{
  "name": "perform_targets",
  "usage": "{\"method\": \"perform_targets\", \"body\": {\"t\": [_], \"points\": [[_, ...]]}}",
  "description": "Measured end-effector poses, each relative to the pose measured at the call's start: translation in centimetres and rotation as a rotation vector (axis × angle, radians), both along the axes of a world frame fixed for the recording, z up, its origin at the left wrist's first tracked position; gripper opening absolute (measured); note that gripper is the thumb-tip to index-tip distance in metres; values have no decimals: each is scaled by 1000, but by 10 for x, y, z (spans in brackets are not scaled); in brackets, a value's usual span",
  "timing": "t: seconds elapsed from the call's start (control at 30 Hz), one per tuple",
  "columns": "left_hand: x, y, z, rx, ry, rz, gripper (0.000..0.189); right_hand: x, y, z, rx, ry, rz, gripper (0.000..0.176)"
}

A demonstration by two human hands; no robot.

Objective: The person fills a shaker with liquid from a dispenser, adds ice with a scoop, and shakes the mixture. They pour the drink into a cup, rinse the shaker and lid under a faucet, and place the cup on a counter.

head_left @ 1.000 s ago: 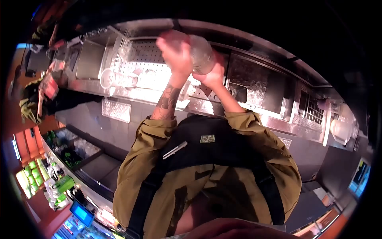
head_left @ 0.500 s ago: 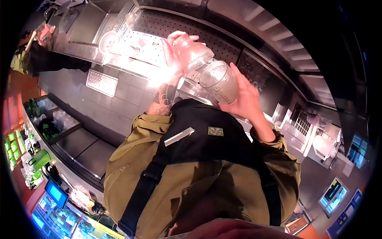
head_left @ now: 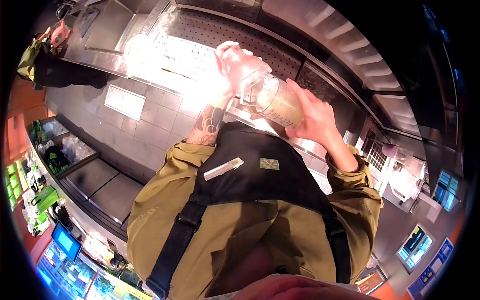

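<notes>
My left hand (head_left: 220,75), washed out by bright light, is closed around a clear cup (head_left: 248,69). That cup lies tilted, its wide mouth facing down and to the right. My right hand (head_left: 318,116) grips a clear measuring cup (head_left: 281,106) with printed marks along its side. A pale, cloudy content shows in the measuring cup, which leans over on its side with its rim toward the left. The two rims are close together and overlap in this view, above the counter's front edge.
A perforated steel drain board (head_left: 200,32) runs behind my hands, with a sink (head_left: 112,27) to its left. A person in dark clothing (head_left: 70,72) stands at the far left. Behind me are a counter with bins (head_left: 75,150) and a lit screen (head_left: 66,241).
My right hand has tipped the measuring cup further over, so it lies nearer to horizontal. The left cup has shifted only slightly. The light over my left hand is more glaring.
</notes>
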State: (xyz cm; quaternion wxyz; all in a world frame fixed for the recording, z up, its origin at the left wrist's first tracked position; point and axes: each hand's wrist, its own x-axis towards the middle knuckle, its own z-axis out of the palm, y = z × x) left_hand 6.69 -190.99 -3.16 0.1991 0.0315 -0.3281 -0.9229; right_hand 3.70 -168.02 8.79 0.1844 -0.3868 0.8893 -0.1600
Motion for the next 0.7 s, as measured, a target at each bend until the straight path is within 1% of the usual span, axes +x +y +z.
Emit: {"method": "perform_targets", "body": {"t": [0.17, 0.37, 0.57, 0.7], "points": [[-2, 3, 3, 34, -56, -5, 61, -3, -2, 3, 39, 36, 30, 103], [-3, 5, 0, 28, -24, 21, 63, -4, -3, 9, 47, 32, 51, 103], [-2, 7, 0, 102, -40, 2, 60, -3, -2, 7, 58, 53, 54, 105], [0, 9, 3, 115, -2, -9, 59, -1, -6, 13, 113, 28, 44, 106]]}}
